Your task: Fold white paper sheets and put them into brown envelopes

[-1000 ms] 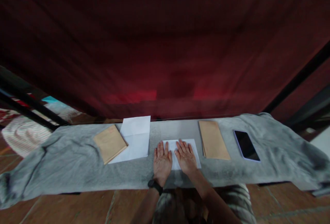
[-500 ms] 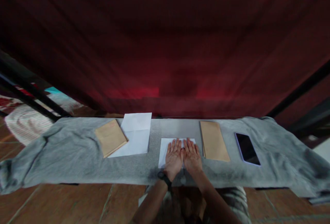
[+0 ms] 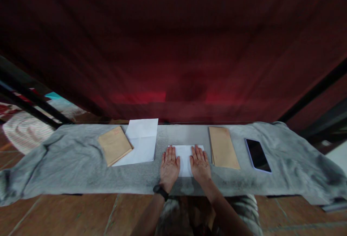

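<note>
A folded sheet of white paper (image 3: 185, 160) lies flat on the grey cloth in front of me. My left hand (image 3: 170, 165) rests palm down on its left end, fingers stretched out. On the paper's right end lies my right hand (image 3: 200, 163), also flat with fingers extended. A strip of white shows between the two hands. Close to the right hand is a stack of brown envelopes (image 3: 223, 147). Farther left, creased white sheets (image 3: 142, 140) lie partly under another brown envelope stack (image 3: 115, 145).
The grey cloth (image 3: 67, 160) covers a long narrow surface. A phone (image 3: 258, 155) with a pale purple edge lies at the right. Behind hangs a dark red curtain (image 3: 187, 55); dark bars (image 3: 309, 91) slant at both sides. Tiled floor (image 3: 89, 212) shows below.
My hands have moved apart along the folded paper, the left hand sliding left to its end. The middle of the paper now shows between them.
</note>
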A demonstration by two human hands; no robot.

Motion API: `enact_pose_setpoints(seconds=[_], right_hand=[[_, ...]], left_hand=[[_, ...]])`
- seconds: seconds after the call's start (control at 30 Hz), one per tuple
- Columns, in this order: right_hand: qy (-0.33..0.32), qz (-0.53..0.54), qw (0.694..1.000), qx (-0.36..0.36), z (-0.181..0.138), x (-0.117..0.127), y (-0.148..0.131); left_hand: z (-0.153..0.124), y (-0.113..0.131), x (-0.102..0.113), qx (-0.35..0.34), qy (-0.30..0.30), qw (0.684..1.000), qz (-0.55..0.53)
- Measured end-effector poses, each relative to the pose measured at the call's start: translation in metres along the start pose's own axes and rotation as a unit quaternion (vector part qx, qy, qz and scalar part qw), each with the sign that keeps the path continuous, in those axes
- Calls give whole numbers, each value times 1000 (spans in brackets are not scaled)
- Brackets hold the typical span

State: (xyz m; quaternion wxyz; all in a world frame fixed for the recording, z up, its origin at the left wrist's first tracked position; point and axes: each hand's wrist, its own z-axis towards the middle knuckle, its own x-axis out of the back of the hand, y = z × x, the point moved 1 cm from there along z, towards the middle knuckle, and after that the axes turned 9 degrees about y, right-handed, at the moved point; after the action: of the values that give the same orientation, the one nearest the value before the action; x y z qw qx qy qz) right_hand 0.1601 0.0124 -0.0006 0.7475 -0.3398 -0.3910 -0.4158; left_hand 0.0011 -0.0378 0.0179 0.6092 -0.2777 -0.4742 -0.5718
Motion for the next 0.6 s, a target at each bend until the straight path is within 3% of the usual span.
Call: enact_pose_setpoints(seconds=[0.2, 0.4, 0.6], right_hand=[[-29, 6, 999, -38, 8, -1, -15], [-42, 64, 997, 25, 8, -6, -45], [-7, 31, 999, 12, 2, -9, -30]], left_hand=[[0, 2, 4, 6, 1, 1000, 8], [1, 3, 8, -19, -8, 999, 45], [-1, 2, 5, -16, -4, 998, 58]])
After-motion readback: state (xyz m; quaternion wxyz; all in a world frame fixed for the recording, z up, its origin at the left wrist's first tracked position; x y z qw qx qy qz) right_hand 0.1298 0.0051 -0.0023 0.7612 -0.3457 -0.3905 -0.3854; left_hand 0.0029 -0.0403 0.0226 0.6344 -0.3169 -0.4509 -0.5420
